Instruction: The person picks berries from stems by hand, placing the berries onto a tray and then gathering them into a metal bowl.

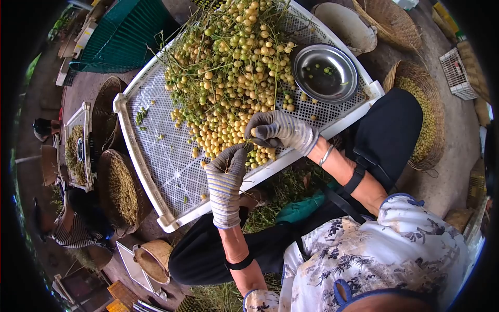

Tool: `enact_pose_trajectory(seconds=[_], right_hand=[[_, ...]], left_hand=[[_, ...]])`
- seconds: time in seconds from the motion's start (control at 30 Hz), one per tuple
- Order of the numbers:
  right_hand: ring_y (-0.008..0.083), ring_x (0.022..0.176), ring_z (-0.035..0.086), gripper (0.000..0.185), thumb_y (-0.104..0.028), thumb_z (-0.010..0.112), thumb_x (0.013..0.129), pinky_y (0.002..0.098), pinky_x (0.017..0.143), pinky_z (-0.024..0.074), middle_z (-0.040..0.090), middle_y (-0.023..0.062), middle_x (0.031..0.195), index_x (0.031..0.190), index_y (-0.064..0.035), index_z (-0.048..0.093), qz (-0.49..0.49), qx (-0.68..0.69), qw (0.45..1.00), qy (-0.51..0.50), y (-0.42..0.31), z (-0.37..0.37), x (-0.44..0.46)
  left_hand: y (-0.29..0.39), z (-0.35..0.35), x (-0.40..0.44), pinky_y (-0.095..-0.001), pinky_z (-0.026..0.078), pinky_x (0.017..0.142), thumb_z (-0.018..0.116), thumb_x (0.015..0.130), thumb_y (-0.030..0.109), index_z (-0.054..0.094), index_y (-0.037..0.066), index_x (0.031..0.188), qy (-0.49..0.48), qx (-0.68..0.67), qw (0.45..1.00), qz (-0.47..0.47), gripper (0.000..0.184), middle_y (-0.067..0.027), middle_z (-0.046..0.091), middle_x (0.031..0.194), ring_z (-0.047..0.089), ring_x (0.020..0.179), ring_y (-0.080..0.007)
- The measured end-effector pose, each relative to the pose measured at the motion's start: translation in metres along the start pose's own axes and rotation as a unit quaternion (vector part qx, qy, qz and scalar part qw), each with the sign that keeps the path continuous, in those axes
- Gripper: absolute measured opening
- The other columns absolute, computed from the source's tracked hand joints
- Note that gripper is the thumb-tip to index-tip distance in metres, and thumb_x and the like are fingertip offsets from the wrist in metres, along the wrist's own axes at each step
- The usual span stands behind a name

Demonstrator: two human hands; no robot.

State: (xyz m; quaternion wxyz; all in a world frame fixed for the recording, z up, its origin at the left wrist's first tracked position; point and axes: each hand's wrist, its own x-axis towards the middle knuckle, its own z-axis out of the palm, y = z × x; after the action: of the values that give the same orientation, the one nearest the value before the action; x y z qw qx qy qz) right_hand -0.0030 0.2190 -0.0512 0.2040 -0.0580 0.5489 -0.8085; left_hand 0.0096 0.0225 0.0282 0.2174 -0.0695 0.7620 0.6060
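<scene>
A big heap of small round yellow and green fruit (pixel 234 62), still on thin stems, covers much of a white perforated tray (pixel 156 177). Loose fruit (pixel 218 132) lies at the heap's near edge. Over that edge, my gloved left hand (pixel 227 171) is closed with thumb and fingers pinched on what looks like a thin fruit stem. Just up and right, my gloved right hand (pixel 283 130) is closed, its fingertips pinching a small yellow fruit. Both hands nearly meet. To the right on the tray, a steel bowl (pixel 326 73) holds a few green fruits.
At right stands a wicker basket of fruit (pixel 420 119), with a white bucket (pixel 345 26) farther back. A green basket (pixel 122 36) and another fruit-filled basket (pixel 122 190) are at left. People (pixel 78 218) sit beyond them. Cut stems (pixel 280 200) litter the floor below the tray.
</scene>
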Motion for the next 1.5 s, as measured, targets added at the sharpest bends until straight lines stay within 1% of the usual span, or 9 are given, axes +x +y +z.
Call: enact_pose_trajectory(seconds=[0.13, 0.2, 0.27, 0.6, 0.93, 1.07, 1.2, 1.33, 1.5], right_hand=[[0.0038, 0.053, 0.047, 0.032, -0.040, 0.062, 0.091, 0.0173, 0.045, 0.0342, 0.057, -0.0030, 0.071, 0.095, -0.0080, 0.063, -0.223, -0.078, 0.966, 0.107, 0.049, -0.001, 0.012], [0.0038, 0.053, 0.047, 0.032, -0.039, 0.061, 0.092, 0.0170, 0.044, 0.0344, 0.056, -0.0035, 0.071, 0.095, -0.0071, 0.062, 0.007, 0.349, 0.937, 0.024, 0.015, 0.010, -0.001], [0.0032, 0.057, 0.052, 0.033, -0.039, 0.062, 0.091, 0.0154, 0.042, 0.0362, 0.057, -0.0035, 0.072, 0.098, -0.0072, 0.061, 0.041, 0.294, 0.940, 0.169, 0.015, 0.012, -0.003], [0.0033, 0.056, 0.053, 0.029, -0.032, 0.068, 0.088, 0.0149, 0.046, 0.0395, 0.063, -0.0019, 0.079, 0.104, -0.0089, 0.063, -0.043, 0.285, 0.957, -0.019, 0.017, 0.017, -0.021], [0.0045, 0.056, 0.053, 0.020, -0.027, 0.067, 0.090, 0.0191, 0.046, 0.0414, 0.062, -0.0012, 0.072, 0.095, -0.0077, 0.064, -0.092, 0.104, 0.953, 0.270, -0.009, 0.049, -0.010], [0.0172, 0.068, 0.063, 0.035, -0.039, 0.070, 0.085, 0.0366, 0.072, 0.0513, 0.068, 0.0075, 0.077, 0.101, -0.0079, 0.069, -0.257, -0.405, 0.851, 0.216, -0.005, 0.029, 0.020], [0.0220, 0.074, 0.066, 0.032, -0.036, 0.071, 0.083, 0.0352, 0.072, 0.0511, 0.071, 0.0103, 0.086, 0.097, -0.0073, 0.071, -0.202, -0.388, 0.861, 0.259, -0.036, 0.001, 0.004], [0.0294, 0.067, 0.065, 0.034, -0.039, 0.071, 0.079, 0.0392, 0.068, 0.0510, 0.069, 0.0144, 0.074, 0.084, -0.0049, 0.070, -0.092, -0.462, 0.751, 0.463, -0.036, -0.046, 0.004], [0.0307, 0.064, 0.064, 0.035, -0.036, 0.071, 0.079, 0.0411, 0.068, 0.0495, 0.068, 0.0162, 0.072, 0.080, -0.0014, 0.070, -0.063, -0.449, 0.809, 0.375, -0.012, -0.066, 0.020]], left_hand=[[0.000, 0.009, -0.009, -0.0175, 0.035, 0.050, 0.064, 0.090, 0.016, 0.068, -0.001, 0.104, 0.007, -0.053, 0.999, 0.010, 0.022, 0.0038, 0.058, 0.067, 0.046, 0.055, -0.0021], [0.005, 0.007, -0.017, -0.0185, 0.027, 0.043, 0.062, 0.091, 0.017, 0.069, 0.001, 0.102, -0.023, -0.115, 0.993, 0.014, 0.021, 0.0066, 0.051, 0.061, 0.038, 0.048, -0.0009], [0.010, 0.005, -0.024, -0.0189, 0.024, 0.041, 0.061, 0.091, 0.016, 0.069, 0.001, 0.100, -0.018, -0.148, 0.989, 0.018, 0.019, 0.0080, 0.047, 0.059, 0.034, 0.046, -0.0004], [0.006, 0.000, -0.040, -0.0174, 0.023, 0.041, 0.063, 0.091, 0.016, 0.068, -0.001, 0.099, 0.010, -0.159, 0.987, 0.024, 0.020, 0.0081, 0.048, 0.060, 0.036, 0.046, 0.0000], [-0.004, 0.017, -0.127, -0.0171, 0.040, 0.056, 0.062, 0.091, 0.011, 0.067, -0.001, 0.104, -0.003, -0.070, 0.996, 0.057, 0.019, 0.0025, 0.060, 0.080, 0.050, 0.066, -0.0020], [0.018, -0.029, -0.197, -0.0187, 0.036, 0.057, 0.058, 0.093, 0.012, 0.068, -0.002, 0.105, 0.174, 0.019, 0.973, 0.148, 0.021, 0.0020, 0.059, 0.078, 0.047, 0.067, -0.0038], [-0.049, -0.177, -0.275, -0.0206, 0.042, 0.056, 0.061, 0.092, 0.018, 0.068, 0.002, 0.103, 0.466, 0.147, 0.809, 0.328, 0.021, -0.0070, 0.070, 0.089, 0.060, 0.069, -0.0110], [-0.064, -0.215, -0.363, -0.0313, 0.053, 0.077, 0.054, 0.094, 0.015, 0.065, -0.005, 0.103, 0.619, 0.209, 0.756, 0.046, 0.025, -0.0160, 0.069, 0.102, 0.066, 0.091, -0.0204], [-0.143, -0.244, -0.370, -0.0313, 0.053, 0.076, 0.054, 0.093, 0.014, 0.065, -0.005, 0.102, 0.542, 0.265, 0.781, -0.161, 0.024, -0.0156, 0.069, 0.098, 0.066, 0.089, -0.0200]])
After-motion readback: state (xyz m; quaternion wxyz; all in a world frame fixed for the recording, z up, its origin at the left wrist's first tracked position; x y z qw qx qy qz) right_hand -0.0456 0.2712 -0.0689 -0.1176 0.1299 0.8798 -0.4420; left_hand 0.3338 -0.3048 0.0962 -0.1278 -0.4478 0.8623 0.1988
